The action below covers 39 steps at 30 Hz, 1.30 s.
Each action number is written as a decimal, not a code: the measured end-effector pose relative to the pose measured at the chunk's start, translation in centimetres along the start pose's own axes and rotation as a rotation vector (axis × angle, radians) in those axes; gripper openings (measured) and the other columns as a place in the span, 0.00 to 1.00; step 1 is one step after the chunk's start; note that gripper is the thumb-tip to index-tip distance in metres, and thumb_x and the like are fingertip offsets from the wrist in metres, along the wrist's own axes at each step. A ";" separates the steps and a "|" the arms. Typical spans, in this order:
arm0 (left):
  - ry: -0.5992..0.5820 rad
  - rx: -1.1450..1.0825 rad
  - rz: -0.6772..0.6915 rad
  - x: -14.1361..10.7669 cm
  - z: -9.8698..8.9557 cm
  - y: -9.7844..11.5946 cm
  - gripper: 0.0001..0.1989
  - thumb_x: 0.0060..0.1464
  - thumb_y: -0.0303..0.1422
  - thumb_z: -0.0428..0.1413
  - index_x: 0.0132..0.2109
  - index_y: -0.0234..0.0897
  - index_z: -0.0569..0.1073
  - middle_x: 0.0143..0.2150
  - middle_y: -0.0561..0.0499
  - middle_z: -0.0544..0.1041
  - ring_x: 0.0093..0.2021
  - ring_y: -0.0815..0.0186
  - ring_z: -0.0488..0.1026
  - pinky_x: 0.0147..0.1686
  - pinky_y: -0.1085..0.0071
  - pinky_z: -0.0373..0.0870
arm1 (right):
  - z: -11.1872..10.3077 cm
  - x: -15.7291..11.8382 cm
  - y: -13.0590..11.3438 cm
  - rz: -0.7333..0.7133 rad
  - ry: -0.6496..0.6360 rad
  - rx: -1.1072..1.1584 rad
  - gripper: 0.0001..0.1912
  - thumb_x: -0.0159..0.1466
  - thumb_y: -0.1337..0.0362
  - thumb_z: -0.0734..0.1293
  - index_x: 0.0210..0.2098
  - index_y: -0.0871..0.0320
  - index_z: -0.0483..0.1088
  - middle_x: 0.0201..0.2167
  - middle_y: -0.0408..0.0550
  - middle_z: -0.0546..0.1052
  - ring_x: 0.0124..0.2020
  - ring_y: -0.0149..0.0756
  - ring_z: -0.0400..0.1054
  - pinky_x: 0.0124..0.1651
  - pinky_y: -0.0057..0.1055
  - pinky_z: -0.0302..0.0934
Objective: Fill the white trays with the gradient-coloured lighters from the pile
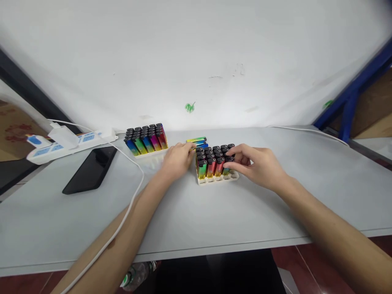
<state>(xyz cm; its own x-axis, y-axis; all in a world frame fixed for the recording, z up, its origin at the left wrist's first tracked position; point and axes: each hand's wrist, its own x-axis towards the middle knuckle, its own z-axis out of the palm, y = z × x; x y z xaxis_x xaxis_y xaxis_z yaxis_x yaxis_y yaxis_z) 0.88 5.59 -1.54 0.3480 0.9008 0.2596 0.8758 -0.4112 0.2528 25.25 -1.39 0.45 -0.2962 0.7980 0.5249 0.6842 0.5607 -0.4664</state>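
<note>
Several colourful lighters with black tops stand upright in a white holder point(218, 180) with hexagonal slots, whose front row of slots shows bare. My right hand point(255, 163) has its thumb and fingers closed on a lighter point(226, 170) at the holder's right side. My left hand point(179, 159) is at the holder's left, its fingertips pinched on a lighter, mostly hidden, beside a few loose lighters point(197, 141) lying behind. Further left, a second rack of lighters point(148, 143) stands full on its white base.
A black phone point(90, 171) lies at the left, near a white power strip point(39, 154) with plugs. A white cable point(134, 197) crosses over my left forearm. The wall point(196, 61) rises behind the grey table point(232, 220). A plastic bottle point(139, 274) is below the table edge.
</note>
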 end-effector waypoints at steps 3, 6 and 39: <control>0.033 -0.130 -0.009 0.1 0.3 -0.2 0.14 0.62 0.31 0.48 0.50 0.42 0.73 0.42 0.47 0.79 0.43 0.56 0.75 0.43 0.63 0.70 | -0.1 0.0 -0.2 0.047 0.083 -0.004 0.14 0.63 0.49 0.68 0.40 0.51 0.70 0.21 0.40 0.71 0.21 0.32 0.61 0.29 0.31 0.57; 0.094 -0.314 -0.032 0.6 0.8 -0.4 0.12 0.61 0.30 0.49 0.47 0.42 0.74 0.42 0.50 0.81 0.41 0.60 0.77 0.43 0.66 0.70 | -0.1 0.4 0.7 0.170 0.276 -0.010 0.13 0.67 0.50 0.62 0.37 0.52 0.69 0.21 0.41 0.70 0.22 0.33 0.62 0.31 0.32 0.57; 0.068 0.028 0.095 1.1 1.4 -1.3 0.19 0.57 0.25 0.51 0.54 0.38 0.73 0.54 0.44 0.74 0.55 0.52 0.65 0.55 0.55 0.65 | 1.9 2.9 6.4 0.672 0.311 0.857 0.10 0.59 0.62 0.70 0.40 0.58 0.73 0.33 0.44 0.74 0.32 0.30 0.71 0.37 0.29 0.70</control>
<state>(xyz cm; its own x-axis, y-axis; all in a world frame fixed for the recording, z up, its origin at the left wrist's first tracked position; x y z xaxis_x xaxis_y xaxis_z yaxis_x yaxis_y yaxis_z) 0.62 7.30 -2.91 0.4069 0.8462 0.3440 0.8496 -0.4889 0.1978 27.48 4.93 -2.36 0.2196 0.9721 0.0820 -0.0751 0.1006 -0.9921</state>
